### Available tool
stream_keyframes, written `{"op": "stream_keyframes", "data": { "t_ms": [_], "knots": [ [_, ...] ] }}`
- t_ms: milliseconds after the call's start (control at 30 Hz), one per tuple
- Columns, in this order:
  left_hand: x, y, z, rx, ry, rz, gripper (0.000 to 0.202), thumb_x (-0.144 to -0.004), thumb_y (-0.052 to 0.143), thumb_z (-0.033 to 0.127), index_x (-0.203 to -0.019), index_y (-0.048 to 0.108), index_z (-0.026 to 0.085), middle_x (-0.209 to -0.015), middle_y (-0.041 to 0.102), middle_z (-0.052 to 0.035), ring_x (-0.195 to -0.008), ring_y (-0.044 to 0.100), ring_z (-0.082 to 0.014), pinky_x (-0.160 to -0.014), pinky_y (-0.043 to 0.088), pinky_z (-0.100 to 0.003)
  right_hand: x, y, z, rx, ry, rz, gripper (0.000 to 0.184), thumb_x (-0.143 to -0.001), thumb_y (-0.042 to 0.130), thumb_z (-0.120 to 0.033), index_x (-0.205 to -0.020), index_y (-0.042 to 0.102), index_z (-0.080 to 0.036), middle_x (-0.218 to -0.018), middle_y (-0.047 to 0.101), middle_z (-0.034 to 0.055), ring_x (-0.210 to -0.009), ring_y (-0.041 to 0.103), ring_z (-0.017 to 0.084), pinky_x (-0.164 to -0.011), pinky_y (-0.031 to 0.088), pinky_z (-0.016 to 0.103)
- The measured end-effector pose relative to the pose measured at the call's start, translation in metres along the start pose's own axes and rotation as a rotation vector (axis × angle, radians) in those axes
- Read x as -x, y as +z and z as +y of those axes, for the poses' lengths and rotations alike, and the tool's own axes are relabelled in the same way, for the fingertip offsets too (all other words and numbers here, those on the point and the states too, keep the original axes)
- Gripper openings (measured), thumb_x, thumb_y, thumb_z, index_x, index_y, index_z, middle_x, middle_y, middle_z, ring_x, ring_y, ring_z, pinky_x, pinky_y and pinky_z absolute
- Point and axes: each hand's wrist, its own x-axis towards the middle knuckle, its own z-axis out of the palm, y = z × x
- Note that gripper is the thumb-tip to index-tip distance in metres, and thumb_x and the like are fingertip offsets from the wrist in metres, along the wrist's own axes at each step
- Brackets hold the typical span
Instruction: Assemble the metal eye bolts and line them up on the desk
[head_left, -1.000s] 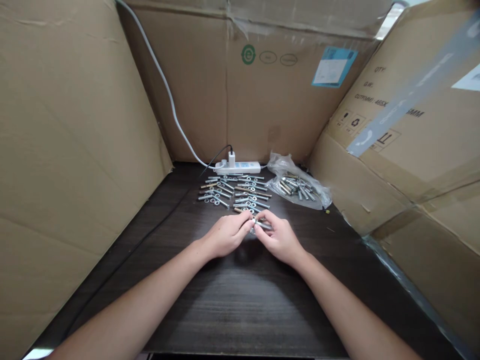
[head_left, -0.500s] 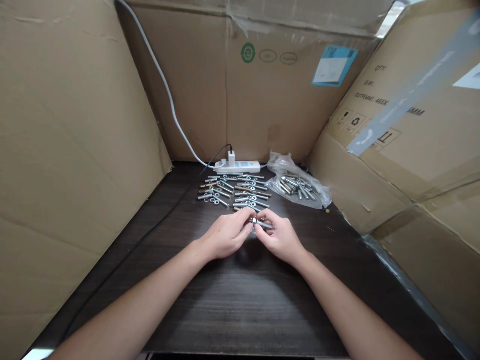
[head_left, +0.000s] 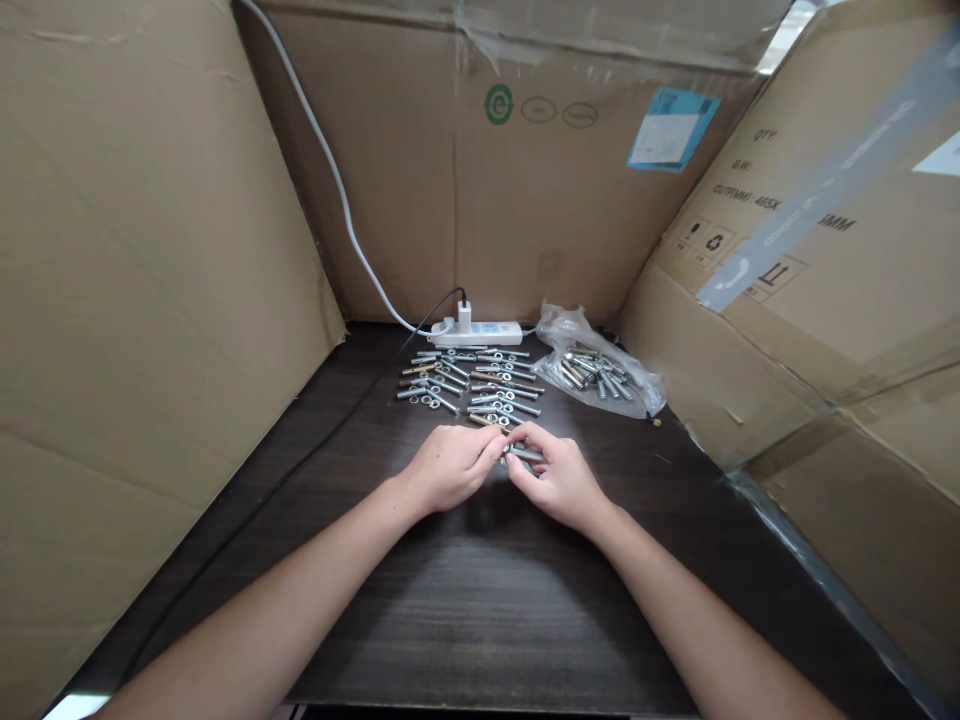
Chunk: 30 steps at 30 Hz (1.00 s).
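My left hand (head_left: 450, 465) and my right hand (head_left: 559, 480) meet at the middle of the dark table (head_left: 480, 600). Both pinch a silver anchor bolt (head_left: 521, 452) held between their fingertips, lying roughly level. The right hand grips its shaft; the left fingertips close on the end with a small nut or washer. Just beyond the hands lie rows of bolts, washers and nuts (head_left: 469, 382) laid out on the table.
A clear plastic bag of bolts (head_left: 600, 375) sits at the back right. A white power strip (head_left: 480, 332) with a plugged charger and white cable lies at the back. Cardboard boxes (head_left: 150, 280) wall in the table on the left, back and right.
The hands have stayed together on the bolt; the fingers shifted slightly, with the left fingertips moved a little along the bolt's end.
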Motion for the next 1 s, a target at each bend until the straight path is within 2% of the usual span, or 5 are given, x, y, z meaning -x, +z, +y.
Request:
{"op": "stream_keyframes", "data": {
  "t_ms": [133, 333, 533, 733, 1000],
  "knots": [
    [0.0003, -0.0012, 0.0036, 0.041, -0.031, 0.106, 0.02, -0.094, 0.034, 0.03, -0.1, 0.05, 0.02, -0.084, 0.06, -0.0003, -0.072, 0.056, -0.0133, -0.066, 0.038, -0.024, -0.0017, -0.0016, 0.0049, -0.005, -0.001, 0.031, 0.012, -0.079, 0.054, -0.026, -0.086, 0.057, -0.018, -0.068, 0.057, -0.002, -0.052, 0.048, 0.008, -0.051, 0.043, 0.017],
    [0.0013, -0.0017, 0.006, 0.093, 0.046, 0.02, 0.018, -0.091, 0.037, 0.025, -0.104, 0.05, 0.022, -0.098, 0.061, -0.001, -0.08, 0.057, -0.0139, -0.07, 0.041, -0.024, -0.0029, -0.0028, 0.0063, -0.024, 0.003, 0.051, 0.011, -0.079, 0.055, -0.026, -0.086, 0.058, -0.018, -0.066, 0.057, -0.0028, -0.052, 0.049, 0.008, -0.05, 0.04, 0.017],
    [0.0018, -0.001, 0.0049, 0.108, 0.031, 0.005, 0.017, -0.092, 0.037, 0.026, -0.097, 0.052, 0.02, -0.086, 0.062, -0.0001, -0.074, 0.056, -0.0137, -0.067, 0.039, -0.024, -0.0031, -0.0023, 0.005, -0.01, -0.004, 0.038, 0.012, -0.078, 0.054, -0.027, -0.085, 0.057, -0.018, -0.065, 0.057, -0.0028, -0.051, 0.047, 0.008, -0.05, 0.04, 0.017],
    [0.001, 0.0015, -0.0002, 0.09, -0.004, -0.028, 0.033, -0.095, 0.029, 0.033, -0.077, 0.053, 0.019, -0.069, 0.057, 0.0014, -0.06, 0.051, -0.0118, -0.058, 0.034, -0.023, -0.0021, -0.0014, 0.0037, -0.007, -0.015, 0.025, 0.011, -0.077, 0.054, -0.025, -0.085, 0.057, -0.018, -0.066, 0.056, -0.0029, -0.052, 0.047, 0.008, -0.05, 0.04, 0.017],
    [0.0003, 0.0048, 0.0011, 0.275, 0.023, 0.105, 0.019, -0.092, 0.035, 0.024, -0.099, 0.052, 0.019, -0.088, 0.06, -0.0008, -0.078, 0.054, -0.0123, -0.073, 0.041, -0.023, -0.0031, -0.0024, 0.0065, 0.006, -0.005, 0.046, 0.012, -0.077, 0.054, -0.025, -0.086, 0.059, -0.017, -0.065, 0.056, -0.0032, -0.05, 0.045, 0.007, -0.048, 0.039, 0.018]
  ]
}}
